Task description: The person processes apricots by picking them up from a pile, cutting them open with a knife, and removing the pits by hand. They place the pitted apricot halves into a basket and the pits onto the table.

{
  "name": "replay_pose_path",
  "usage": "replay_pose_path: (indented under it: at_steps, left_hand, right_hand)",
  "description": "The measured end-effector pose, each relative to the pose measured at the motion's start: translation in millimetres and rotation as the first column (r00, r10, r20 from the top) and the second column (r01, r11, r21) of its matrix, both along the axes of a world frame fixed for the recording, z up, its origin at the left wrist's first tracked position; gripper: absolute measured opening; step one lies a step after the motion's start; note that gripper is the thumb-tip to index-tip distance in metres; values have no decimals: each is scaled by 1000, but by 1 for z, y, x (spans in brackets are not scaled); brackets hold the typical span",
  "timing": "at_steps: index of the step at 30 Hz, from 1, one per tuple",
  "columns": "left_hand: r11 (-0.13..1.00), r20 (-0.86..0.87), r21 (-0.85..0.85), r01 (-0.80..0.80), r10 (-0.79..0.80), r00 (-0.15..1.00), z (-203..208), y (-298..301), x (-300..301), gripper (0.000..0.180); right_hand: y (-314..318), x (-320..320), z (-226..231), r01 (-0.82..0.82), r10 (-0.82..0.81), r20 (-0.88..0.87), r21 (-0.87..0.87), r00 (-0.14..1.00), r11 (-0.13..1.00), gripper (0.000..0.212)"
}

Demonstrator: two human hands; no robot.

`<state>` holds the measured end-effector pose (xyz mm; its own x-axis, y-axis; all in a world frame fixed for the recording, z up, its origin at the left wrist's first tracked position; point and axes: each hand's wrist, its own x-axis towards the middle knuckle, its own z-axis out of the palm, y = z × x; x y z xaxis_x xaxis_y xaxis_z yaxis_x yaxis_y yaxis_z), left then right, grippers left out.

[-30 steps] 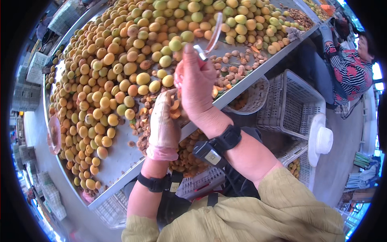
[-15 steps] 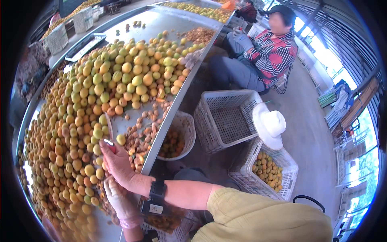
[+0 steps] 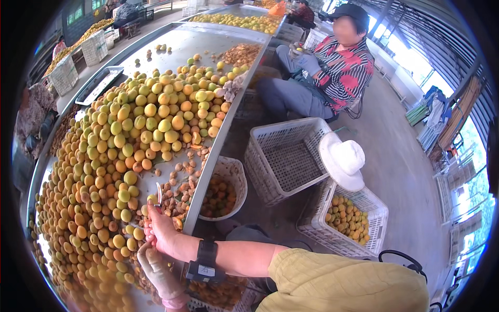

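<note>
My bare right hand (image 3: 163, 230) is closed round a small knife (image 3: 159, 191). Its curved blade points up and away over the metal table. A yellow-green apricot (image 3: 152, 199) shows beside the blade, near my thumb; whether I touch it I cannot tell. Just below and nearer to me is my left hand (image 3: 154, 266) in a pale glove, close under the right wrist. Its fingertips are partly hidden, so I cannot see whether it holds anything. A large heap of apricots (image 3: 93, 182) spreads to the left of both hands. Brown pits (image 3: 179, 179) lie scattered beyond the right hand.
The metal table's raised edge (image 3: 221, 132) runs along my right. Below it stand a white bucket (image 3: 240, 195) with fruit, a grey crate (image 3: 280, 192) and another crate (image 3: 377, 218) holding apricots, with a white hat (image 3: 340, 161) on its corner. A person (image 3: 332, 67) sits beyond.
My right hand has drawn back toward me with the knife, and its blade now stands more upright. The left glove has shifted slightly nearer to me. The view has moved a little.
</note>
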<state>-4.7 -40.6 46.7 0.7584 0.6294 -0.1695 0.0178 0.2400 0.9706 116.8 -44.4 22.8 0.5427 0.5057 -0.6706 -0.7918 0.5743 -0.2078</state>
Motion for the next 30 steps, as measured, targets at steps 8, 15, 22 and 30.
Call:
replay_pose_path:
  at_steps: [8, 15, 22, 30]
  left_hand:
    - [982, 17, -185, -44, 48, 999, -19, 18, -2, 30]
    - [782, 166, -541, 309, -261, 951, -20, 54, -9, 36]
    - [878, -27, -479, -17, 5, 1000, 0, 32, -10, 31]
    - [886, 200, -318, 337, -285, 937, 5, 28, -14, 26]
  right_hand:
    - [-2, -7, 13, -26, 10, 206, 74, 979, 997, 39]
    - [-20, -4, 35, -208, 315, 738, -237, 596, 949, 24]
    - [-48, -13, 36, -215, 755, 652, -749, -67, 627, 27]
    - [-43, -4, 25, -10, 669, 713, -682, 210, 731, 23]
